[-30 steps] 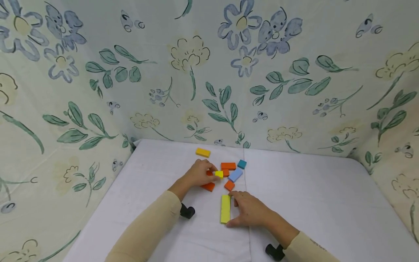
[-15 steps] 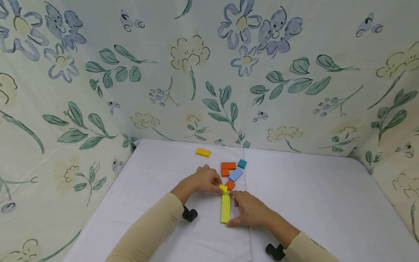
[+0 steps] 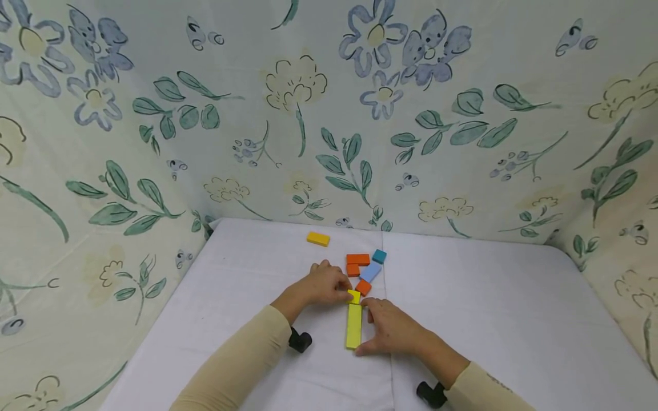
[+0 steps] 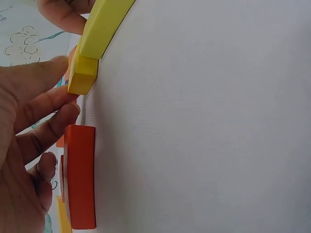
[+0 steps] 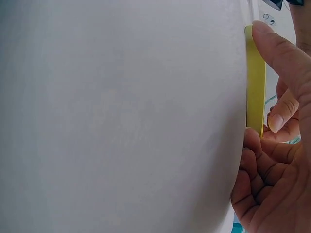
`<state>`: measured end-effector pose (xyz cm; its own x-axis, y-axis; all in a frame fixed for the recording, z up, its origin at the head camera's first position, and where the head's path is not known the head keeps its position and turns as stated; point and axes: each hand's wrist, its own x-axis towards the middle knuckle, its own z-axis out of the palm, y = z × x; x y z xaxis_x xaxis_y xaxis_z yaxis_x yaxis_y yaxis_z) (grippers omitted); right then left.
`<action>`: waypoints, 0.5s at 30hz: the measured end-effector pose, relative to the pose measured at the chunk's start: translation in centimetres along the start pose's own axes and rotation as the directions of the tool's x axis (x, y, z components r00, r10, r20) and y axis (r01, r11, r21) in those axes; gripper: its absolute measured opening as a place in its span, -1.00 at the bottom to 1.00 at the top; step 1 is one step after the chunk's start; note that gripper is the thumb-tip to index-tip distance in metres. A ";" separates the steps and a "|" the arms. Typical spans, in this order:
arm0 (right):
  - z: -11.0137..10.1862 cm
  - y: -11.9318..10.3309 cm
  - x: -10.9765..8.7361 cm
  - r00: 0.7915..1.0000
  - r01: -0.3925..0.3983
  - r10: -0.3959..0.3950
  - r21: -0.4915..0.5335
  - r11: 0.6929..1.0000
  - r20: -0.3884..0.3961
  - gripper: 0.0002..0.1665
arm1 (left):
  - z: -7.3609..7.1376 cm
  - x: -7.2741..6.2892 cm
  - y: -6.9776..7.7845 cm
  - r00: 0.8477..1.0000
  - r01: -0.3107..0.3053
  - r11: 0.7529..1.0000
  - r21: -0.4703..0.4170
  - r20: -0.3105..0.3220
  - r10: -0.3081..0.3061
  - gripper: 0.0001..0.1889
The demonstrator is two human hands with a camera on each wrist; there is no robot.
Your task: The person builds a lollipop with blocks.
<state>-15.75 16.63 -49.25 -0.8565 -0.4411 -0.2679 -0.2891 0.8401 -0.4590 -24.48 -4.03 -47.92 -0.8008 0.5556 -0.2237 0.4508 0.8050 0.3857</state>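
My left hand (image 3: 323, 284) pinches a small yellow block (image 3: 354, 296) between thumb and fingertips. That block sits against the far end of a long yellow-green block (image 3: 353, 326), in line with it. My right hand (image 3: 394, 327) grips the long block lengthwise, thumb at its near end and fingers at its far end. In the left wrist view the two yellow blocks (image 4: 83, 74) meet end to end on the white cloth. A red block (image 4: 81, 177) lies below the left fingers there; the hand hides it in the head view.
Just beyond the hands lie a small orange-red block (image 3: 363, 287), a light blue block (image 3: 370, 272), a teal block (image 3: 379, 256) and two more orange-red ones (image 3: 357, 260). Farther back is an amber block (image 3: 318, 239). A floral curtain (image 3: 329, 114) surrounds the white table (image 3: 488, 308).
My left hand has brought the small yellow block nearer, to the long block's far end. The orange-red block beside it has shifted slightly. My right hand has kept its hold.
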 end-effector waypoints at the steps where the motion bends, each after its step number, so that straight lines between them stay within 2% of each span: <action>1: 0.0 0.0 0.0 1.000 -0.005 0.005 0.001 1.000 0.001 0.28 | 0.0 0.0 0.0 1.000 0.000 1.000 -0.001 0.000 0.000 -0.73; 15: 0.0 0.0 0.2 1.000 0.001 -0.001 -0.009 1.000 0.006 0.20 | 0.7 0.1 0.0 1.000 -0.004 1.000 -0.016 -0.011 0.004 -0.80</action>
<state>-15.90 16.55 -49.25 -0.8538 -0.4438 -0.2722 -0.2938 0.8424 -0.4517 -24.30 -3.84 -48.55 -0.8030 0.5568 -0.2125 0.4479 0.7990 0.4013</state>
